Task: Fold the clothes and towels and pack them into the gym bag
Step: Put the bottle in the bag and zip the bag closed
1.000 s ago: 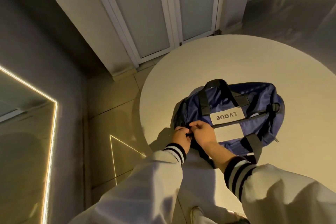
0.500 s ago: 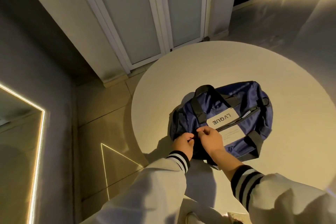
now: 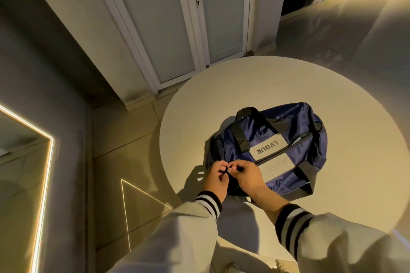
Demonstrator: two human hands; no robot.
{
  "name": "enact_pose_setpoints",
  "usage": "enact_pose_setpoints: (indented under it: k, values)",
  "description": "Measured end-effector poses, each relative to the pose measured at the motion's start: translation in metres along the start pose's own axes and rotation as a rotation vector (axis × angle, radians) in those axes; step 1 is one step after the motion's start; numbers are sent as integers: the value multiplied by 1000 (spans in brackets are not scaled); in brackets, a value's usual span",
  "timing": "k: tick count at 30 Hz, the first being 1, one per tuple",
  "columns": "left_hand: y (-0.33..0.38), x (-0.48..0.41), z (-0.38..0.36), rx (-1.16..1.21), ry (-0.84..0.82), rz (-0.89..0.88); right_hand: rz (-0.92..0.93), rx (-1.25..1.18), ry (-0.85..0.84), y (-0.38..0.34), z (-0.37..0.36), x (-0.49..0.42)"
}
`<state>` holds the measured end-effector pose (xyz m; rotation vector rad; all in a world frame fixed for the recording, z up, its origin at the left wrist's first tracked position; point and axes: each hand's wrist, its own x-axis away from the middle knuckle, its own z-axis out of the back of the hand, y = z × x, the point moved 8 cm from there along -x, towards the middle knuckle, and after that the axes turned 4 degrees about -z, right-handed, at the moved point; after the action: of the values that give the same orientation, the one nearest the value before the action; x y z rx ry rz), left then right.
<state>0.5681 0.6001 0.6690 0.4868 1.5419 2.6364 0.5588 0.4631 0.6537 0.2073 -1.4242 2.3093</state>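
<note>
A navy gym bag (image 3: 295, 139) with black straps and a pale label reading LVQUE lies on the round white table (image 3: 266, 86). Its top zipper runs from the far right end toward the near left end. Both hands work at that near left end. My left hand (image 3: 218, 175) pinches a small black tab there, and my right hand (image 3: 246, 174) pinches the black zipper pull right beside it. The fingertips of the two hands almost touch. No clothes or towels show outside the bag.
The table's left edge drops to a tiled floor (image 3: 124, 162) with a lit triangle outline. A white double door (image 3: 199, 29) stands behind the table. A grey wall with a glowing strip (image 3: 44, 173) is on the left.
The view has shifted so the bag sits lower and more to the right. Both hands stay at the bag's near left end, fingers now pinched closer together on the zipper.
</note>
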Motion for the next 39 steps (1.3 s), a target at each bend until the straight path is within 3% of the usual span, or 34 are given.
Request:
enact_pose_setpoints:
  k: [2,6,9,13,19,25,30,39]
  values:
    - [-3,0,-6,-94,-14,34,-10,24,22,-1,0,2]
    - [0,2,-3,83,167,187,-29,64,41,-5,-3,7]
    - [-11,-5,0,101,182,284,-22,118,54,-9,-3,9]
    - [-6,-16,8,-220,87,129,-76,170,120,-6,5,9]
    - [-4,-17,10,-347,48,57,-212,81,196,9,13,10]
    - [13,-8,-4,-548,46,-130,-158,80,121,5,4,12]
    - [14,-14,-5,-665,13,-102,-108,130,136,4,12,16]
    - [-3,-9,17,-767,52,-43,-208,-80,245,19,74,8]
